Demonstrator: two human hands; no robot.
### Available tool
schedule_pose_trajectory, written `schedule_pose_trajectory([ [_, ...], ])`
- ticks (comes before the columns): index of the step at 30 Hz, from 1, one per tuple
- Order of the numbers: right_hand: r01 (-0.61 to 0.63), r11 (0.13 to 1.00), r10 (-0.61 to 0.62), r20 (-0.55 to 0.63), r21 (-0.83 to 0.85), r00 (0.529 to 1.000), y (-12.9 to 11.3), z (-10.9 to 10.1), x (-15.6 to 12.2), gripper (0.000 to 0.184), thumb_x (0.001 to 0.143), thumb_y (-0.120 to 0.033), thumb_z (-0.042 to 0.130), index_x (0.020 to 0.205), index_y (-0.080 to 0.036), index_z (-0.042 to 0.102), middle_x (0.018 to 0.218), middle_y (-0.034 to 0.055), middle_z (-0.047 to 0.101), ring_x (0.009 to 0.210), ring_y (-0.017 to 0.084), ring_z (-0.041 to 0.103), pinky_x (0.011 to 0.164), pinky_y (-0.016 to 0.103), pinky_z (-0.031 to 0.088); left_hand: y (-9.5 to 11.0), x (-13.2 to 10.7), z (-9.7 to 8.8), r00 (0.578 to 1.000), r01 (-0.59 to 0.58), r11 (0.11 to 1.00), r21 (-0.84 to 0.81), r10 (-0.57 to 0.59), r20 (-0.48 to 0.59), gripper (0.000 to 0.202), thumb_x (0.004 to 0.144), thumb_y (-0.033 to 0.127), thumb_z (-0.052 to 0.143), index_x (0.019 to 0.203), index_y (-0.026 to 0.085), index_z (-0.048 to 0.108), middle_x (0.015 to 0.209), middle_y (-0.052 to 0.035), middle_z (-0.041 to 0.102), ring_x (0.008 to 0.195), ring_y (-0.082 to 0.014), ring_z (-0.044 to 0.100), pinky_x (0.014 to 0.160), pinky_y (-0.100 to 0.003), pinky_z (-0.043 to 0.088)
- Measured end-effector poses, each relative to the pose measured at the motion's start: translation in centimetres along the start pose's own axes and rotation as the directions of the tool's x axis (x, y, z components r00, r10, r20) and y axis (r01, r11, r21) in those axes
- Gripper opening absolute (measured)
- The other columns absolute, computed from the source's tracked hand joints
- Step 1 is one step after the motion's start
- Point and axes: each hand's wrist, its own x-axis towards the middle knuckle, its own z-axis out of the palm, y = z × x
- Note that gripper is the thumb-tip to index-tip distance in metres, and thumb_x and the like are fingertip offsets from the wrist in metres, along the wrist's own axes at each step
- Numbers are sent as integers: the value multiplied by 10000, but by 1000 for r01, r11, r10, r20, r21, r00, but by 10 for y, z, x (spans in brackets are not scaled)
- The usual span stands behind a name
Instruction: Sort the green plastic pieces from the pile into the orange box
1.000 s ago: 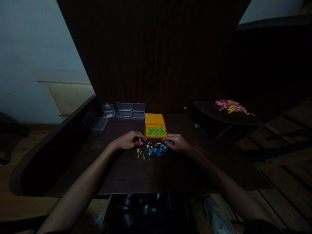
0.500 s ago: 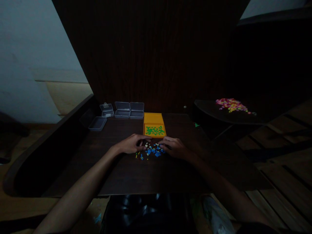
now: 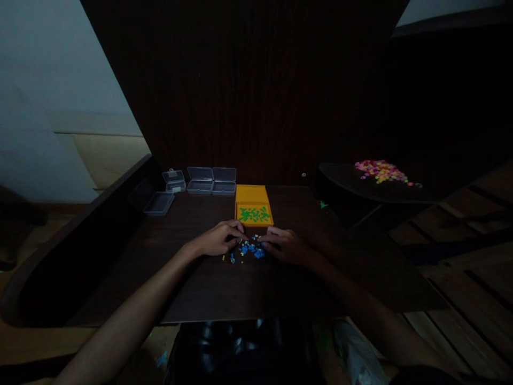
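Observation:
A small heap of tiny blue, yellow and white pieces [image 3: 248, 249] lies on the dark wooden table [image 3: 224, 289]. My left hand [image 3: 218, 238] rests at the heap's left edge with fingers curled inward onto the pieces. My right hand [image 3: 282, 245] sits at the heap's right edge, fingers also curled toward it. The two hands nearly enclose the heap. Just beyond them stands an open orange box [image 3: 253, 206] holding several green pieces [image 3: 254, 214]. Whether either hand pinches a piece is too dark to tell.
Clear plastic boxes [image 3: 211, 180] stand at the table's far left, with a smaller one [image 3: 173, 180] and a flat lid [image 3: 159, 203] beside them. A pile of pink and yellow pieces [image 3: 380, 170] lies on a dark side surface at right. A dark panel rises behind the table.
Both hands have drawn closer together around the heap, which now looks more tightly gathered. The view has shifted slightly.

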Motion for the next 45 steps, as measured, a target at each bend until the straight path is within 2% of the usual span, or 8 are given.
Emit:
schedule_pose_trajectory([
  [4, -17, 1000, 17, 4, -7, 1000, -1, 1, 1, 278, 964, -290, 482, 1150, -226, 678, 919, 43, 623, 779, 140, 590, 694, 249, 420, 1, 0, 0, 1000, -2, 1000, 31, 2, 6, 382, 808, -8, 523, 1027, 213, 745, 993, -35, 602, 924, -137, 595, 860, -244, 469],
  [8, -16, 1000, 15, -9, -20, 1000, -2, 3, 2, 245, 950, -297, 505, 1066, -213, 704, 905, 45, 621, 750, 139, 580, 673, 247, 421, 2, 0, 0, 1000, -5, 999, 44, 5, -3, 351, 823, 3, 521, 991, 209, 751, 988, -35, 598, 918, -135, 594, 851, -236, 466],
  [17, -22, 1000, 23, -19, 7, 1000, -2, 1, 3, 229, 947, -284, 508, 1053, -216, 700, 901, 40, 623, 760, 138, 588, 675, 245, 424, -2, 0, 2, 999, 6, 998, 66, -3, -46, 377, 823, 0, 487, 1014, 203, 741, 1002, -46, 597, 947, -146, 594, 881, -252, 472],
  [24, -26, 1000, 26, -35, -2, 999, -3, 2, 3, 222, 944, -291, 515, 1017, -202, 705, 901, 49, 623, 751, 142, 591, 674, 251, 429, -6, -1, -1, 995, 30, 996, 87, -21, -98, 301, 880, 88, 500, 1040, 200, 728, 986, -50, 603, 933, -149, 593, 859, -251, 485],
  [28, -43, 999, 43, -31, -10, 999, -4, 2, 3, 242, 952, -284, 502, 1086, -215, 692, 904, 45, 622, 766, 144, 601, 687, 253, 436, -6, -1, -1, 997, 40, 993, 110, -32, -71, 318, 867, 79, 496, 1026, 205, 742, 990, -51, 595, 926, -153, 594, 861, -263, 484],
  [33, -58, 998, 58, 6, -22, 998, -5, 2, 4, 243, 949, -293, 510, 1086, -215, 695, 912, 46, 621, 776, 147, 604, 688, 255, 440, -5, -1, -1, 998, 20, 994, 104, -13, -67, 366, 843, 46, 488, 1034, 220, 747, 1002, -48, 585, 939, -148, 591, 870, -257, 473],
  [40, -44, 999, 43, -15, -31, 999, -5, 3, 4, 248, 951, -289, 510, 1118, -220, 680, 925, 46, 632, 775, 140, 605, 690, 245, 441, -4, -1, 1, 999, 2, 995, 97, 2, -41, 398, 822, 20, 482, 1031, 227, 751, 992, -43, 580, 933, -146, 582, 863, -251, 467],
  [45, -36, 999, 35, -21, -38, 999, -6, 4, 4, 225, 949, -314, 521, 1032, -211, 702, 907, 46, 636, 749, 138, 599, 684, 246, 439, -3, 0, 4, 999, 0, 994, 113, 4, -35, 402, 823, 23, 484, 1055, 226, 742, 1014, -46, 583, 949, -152, 582, 886, -264, 462],
])
